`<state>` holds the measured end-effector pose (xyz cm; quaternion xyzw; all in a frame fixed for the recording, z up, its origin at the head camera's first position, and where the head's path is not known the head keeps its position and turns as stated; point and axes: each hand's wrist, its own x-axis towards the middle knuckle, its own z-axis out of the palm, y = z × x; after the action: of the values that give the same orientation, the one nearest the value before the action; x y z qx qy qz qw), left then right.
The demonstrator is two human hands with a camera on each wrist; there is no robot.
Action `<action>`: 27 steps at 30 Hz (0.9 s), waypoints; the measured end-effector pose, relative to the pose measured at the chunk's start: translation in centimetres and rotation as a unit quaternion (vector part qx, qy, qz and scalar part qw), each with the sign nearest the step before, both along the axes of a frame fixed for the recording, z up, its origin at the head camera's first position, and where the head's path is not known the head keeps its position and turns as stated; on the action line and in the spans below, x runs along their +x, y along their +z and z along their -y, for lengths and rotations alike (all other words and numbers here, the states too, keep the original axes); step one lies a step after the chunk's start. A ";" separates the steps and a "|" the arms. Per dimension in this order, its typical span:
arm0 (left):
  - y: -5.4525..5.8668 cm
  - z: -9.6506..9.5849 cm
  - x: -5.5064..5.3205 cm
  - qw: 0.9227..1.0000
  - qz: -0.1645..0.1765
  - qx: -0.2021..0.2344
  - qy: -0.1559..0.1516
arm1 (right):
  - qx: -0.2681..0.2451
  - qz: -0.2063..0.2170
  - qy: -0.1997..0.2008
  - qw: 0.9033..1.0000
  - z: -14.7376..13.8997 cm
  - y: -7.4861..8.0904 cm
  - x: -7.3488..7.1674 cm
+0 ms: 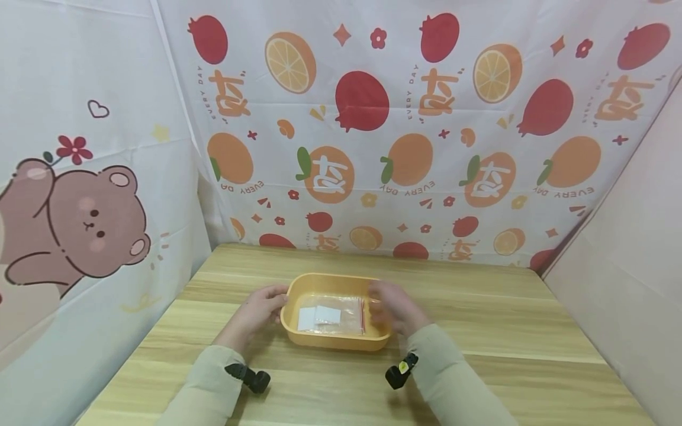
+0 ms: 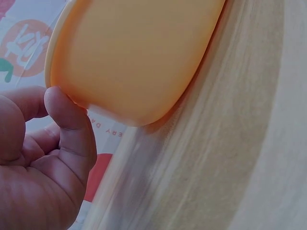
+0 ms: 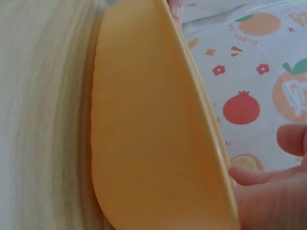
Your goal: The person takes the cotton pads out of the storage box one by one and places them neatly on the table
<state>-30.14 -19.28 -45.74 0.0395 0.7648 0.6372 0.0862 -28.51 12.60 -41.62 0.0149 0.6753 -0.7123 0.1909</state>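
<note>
A yellow plastic tray (image 1: 341,341) with rounded corners sits on the wooden table in the head view. Inside lie clear plastic zip bags (image 1: 348,313) with a red strip along one edge and white pieces (image 1: 327,315) at their left. My left hand (image 1: 258,310) pinches the tray's left end at the rim, thumb and fingers meeting there in the left wrist view. Blurred in the head view, my right hand (image 1: 396,307) reaches over the tray's right end with its fingers inside. From the right wrist, its thumb and a finger show apart, holding nothing visible; the tray wall hides the fingertips.
The wood-grain table (image 1: 479,331) extends around the tray on every side. A fruit-print cloth (image 1: 373,148) hangs behind it, and a cloth with a bear print (image 1: 96,219) hangs at the left. A plain pale wall (image 1: 629,266) stands at the right.
</note>
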 end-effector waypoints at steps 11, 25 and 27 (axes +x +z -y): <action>0.1 0.0 0.2 1.000 0.002 -0.005 0.005 | -0.038 0.009 -0.021 0.999 1.0 -0.6 -0.6; 0.0 0.1 0.0 1.000 0.011 -0.007 0.005 | -0.030 -0.013 -0.029 0.999 1.6 -1.4 -0.7; 0.0 0.1 -0.1 1.000 0.009 -0.005 0.001 | -0.011 -0.024 -0.029 0.999 1.8 -1.7 -0.9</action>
<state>-30.19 -19.39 -45.77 0.0326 0.7669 0.6342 0.0932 -29.42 10.81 -43.31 0.0154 0.6709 -0.7253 0.1538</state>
